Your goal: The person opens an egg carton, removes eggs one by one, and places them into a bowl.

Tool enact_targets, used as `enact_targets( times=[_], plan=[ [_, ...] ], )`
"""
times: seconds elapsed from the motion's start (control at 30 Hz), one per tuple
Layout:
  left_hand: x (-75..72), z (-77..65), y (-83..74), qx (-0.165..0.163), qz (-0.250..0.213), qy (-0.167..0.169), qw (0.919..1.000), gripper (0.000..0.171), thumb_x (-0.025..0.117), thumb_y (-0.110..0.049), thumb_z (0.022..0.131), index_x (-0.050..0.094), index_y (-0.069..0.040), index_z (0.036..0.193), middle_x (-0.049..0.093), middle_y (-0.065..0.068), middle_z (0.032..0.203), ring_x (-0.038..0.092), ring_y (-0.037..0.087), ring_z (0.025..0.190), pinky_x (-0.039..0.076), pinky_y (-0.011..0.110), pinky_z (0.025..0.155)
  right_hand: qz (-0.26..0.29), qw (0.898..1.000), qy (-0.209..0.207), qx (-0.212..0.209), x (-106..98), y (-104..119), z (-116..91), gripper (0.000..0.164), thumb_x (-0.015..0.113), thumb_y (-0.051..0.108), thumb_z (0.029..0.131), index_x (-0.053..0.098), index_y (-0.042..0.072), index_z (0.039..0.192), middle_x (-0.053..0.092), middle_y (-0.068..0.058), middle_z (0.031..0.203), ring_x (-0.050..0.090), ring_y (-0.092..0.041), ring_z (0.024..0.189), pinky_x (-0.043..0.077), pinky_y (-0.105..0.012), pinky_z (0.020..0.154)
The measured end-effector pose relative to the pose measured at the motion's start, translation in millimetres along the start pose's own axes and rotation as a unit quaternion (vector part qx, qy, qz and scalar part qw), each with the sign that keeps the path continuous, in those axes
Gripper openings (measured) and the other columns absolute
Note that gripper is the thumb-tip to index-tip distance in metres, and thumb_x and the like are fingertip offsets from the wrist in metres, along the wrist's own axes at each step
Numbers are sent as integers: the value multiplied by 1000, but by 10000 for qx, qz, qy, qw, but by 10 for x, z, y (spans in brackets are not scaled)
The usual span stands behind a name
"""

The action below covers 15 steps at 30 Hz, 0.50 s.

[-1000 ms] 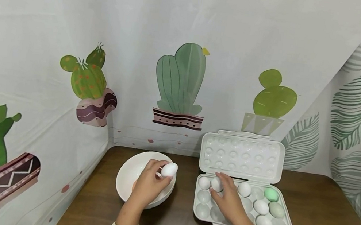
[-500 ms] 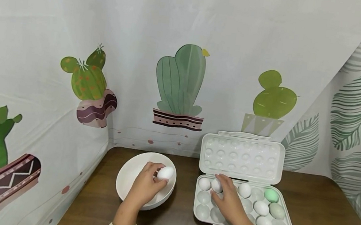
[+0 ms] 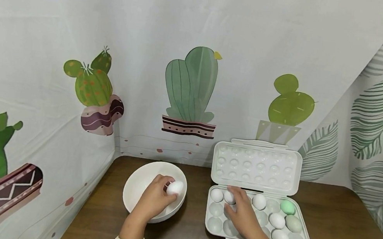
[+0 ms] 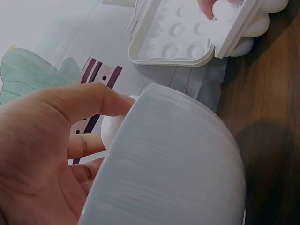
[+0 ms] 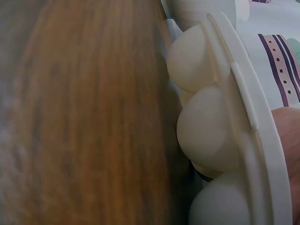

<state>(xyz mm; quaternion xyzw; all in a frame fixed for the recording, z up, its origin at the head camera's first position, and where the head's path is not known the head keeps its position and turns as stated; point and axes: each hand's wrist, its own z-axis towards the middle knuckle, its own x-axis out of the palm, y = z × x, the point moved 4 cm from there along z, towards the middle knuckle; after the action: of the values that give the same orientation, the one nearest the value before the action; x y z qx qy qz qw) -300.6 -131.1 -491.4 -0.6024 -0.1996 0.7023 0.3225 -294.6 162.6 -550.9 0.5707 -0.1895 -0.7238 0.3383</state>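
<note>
In the head view, my left hand (image 3: pixel 154 198) pinches a white egg (image 3: pixel 175 188) between thumb and fingers. The egg sits low over the right side of the white bowl (image 3: pixel 136 182), and the bowl's wall partly hides it in the left wrist view. My right hand (image 3: pixel 244 216) reaches over the white egg carton (image 3: pixel 215 225), its thumb and fingers around a white egg (image 3: pixel 229 197) in the back row. The left wrist view also shows fingertips (image 4: pixel 206 7) against that egg. In the right wrist view, the carton's rim covers most of the right hand.
Behind the carton stands its raised lid (image 3: pixel 256 167). Other eggs sit in the cups: several white, one bright green egg (image 3: pixel 287 207) and one pale green egg (image 3: pixel 294 223). Bowl and carton rest on a brown wooden table (image 3: pixel 337 228) before a cactus-print cloth (image 3: pixel 246 63).
My left hand has lowered its egg and drawn it slightly left, further into the bowl. The right hand stays nearly still, shifting slightly down at the same egg.
</note>
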Motion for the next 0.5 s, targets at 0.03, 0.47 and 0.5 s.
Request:
enact_targets(
  times=[0.03,0.47,0.5],
  plan=[
    [6,0,-1,16,43,8,10000,41,80,-17,77,67,-8,115,59,4,101,58,7,80,49,23,73,-7,10000,-1,-1,-3,2,-1,56,72,9,89,53,4,142,50,-21,144,49,-42,137,42,-56,112],
    [72,-8,16,86,616,-49,9981,41,79,-23,74,69,-12,112,59,0,98,60,10,82,48,25,71,-219,9991,-218,-285,-42,34,-16,45,70,0,86,57,5,129,58,-18,133,57,-40,127,47,-54,105],
    [77,-10,19,90,643,-53,9979,41,79,-23,74,69,-12,112,59,0,98,59,10,82,47,25,70,-235,9991,-225,-287,-43,35,-19,45,69,0,86,57,5,129,59,-18,132,58,-39,126,48,-54,105]
  ],
)
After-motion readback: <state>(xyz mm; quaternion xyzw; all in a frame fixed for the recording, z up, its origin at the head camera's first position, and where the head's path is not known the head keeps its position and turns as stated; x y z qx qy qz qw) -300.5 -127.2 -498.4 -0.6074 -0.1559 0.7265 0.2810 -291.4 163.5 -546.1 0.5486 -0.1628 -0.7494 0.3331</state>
